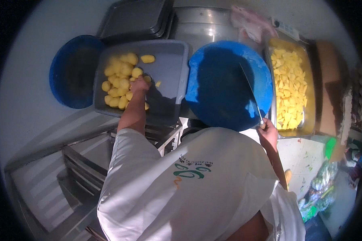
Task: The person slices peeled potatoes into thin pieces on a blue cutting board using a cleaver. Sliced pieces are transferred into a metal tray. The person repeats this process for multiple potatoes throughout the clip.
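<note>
My left hand (139, 85) reaches into a grey plastic tub (169, 64) and touches peeled potatoes (120, 72) heaped along the tub's left side. Its fingertips are partly hidden among them, so a firm grasp cannot be made out. One potato (147, 58) lies apart near the tub's far wall, and a small potato piece (158, 83) rests on its floor. In my right hand (268, 132) is the handle of a kitchen knife (251, 87). The blade is edge-on to me, slanting up over a round blue cutting board (199, 102).
Right of the board stands a deep metal pan (310, 99) full of cut potato chunks (289, 90). A round blue basin (58, 75) is left of the tub. Stacked dark trays (132, 18) sit behind. Bagged vegetables (319, 186) lie low at right; a metal rack (84, 162) stands at left.
</note>
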Action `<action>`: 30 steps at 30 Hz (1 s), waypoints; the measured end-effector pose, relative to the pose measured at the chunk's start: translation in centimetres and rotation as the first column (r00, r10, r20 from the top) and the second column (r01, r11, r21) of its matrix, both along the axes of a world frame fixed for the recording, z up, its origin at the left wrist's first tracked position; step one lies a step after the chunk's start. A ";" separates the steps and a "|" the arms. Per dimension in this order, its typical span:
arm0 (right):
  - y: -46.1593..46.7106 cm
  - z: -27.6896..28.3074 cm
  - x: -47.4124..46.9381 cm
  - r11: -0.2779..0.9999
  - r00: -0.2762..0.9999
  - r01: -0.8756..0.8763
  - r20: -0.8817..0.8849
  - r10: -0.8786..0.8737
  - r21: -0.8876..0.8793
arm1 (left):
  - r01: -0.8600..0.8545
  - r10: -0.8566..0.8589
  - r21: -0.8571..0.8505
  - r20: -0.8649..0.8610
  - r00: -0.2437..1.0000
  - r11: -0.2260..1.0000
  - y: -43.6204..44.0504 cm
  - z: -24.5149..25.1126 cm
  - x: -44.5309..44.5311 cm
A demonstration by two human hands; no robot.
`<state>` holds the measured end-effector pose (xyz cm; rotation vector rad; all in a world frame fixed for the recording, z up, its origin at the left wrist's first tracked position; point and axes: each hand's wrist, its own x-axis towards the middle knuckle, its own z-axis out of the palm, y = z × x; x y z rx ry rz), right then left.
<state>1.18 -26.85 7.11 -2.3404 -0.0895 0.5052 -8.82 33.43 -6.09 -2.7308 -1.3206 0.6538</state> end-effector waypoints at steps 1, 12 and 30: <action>0.1 0.2 0.1 1.000 1.000 0.004 0.000 -0.004 0.002 | -0.033 0.035 -0.040 0.036 0.999 0.999 -0.4 -0.2 0.3; 0.7 1.3 0.2 0.974 0.992 -0.125 -0.001 0.127 -0.187 | -0.018 0.300 -0.328 0.838 0.456 0.944 -6.4 4.5 7.0; -0.5 0.6 2.1 0.982 0.986 -0.160 0.034 0.165 -0.104 | 0.877 -0.513 0.070 0.832 0.211 0.475 -32.6 5.9 9.9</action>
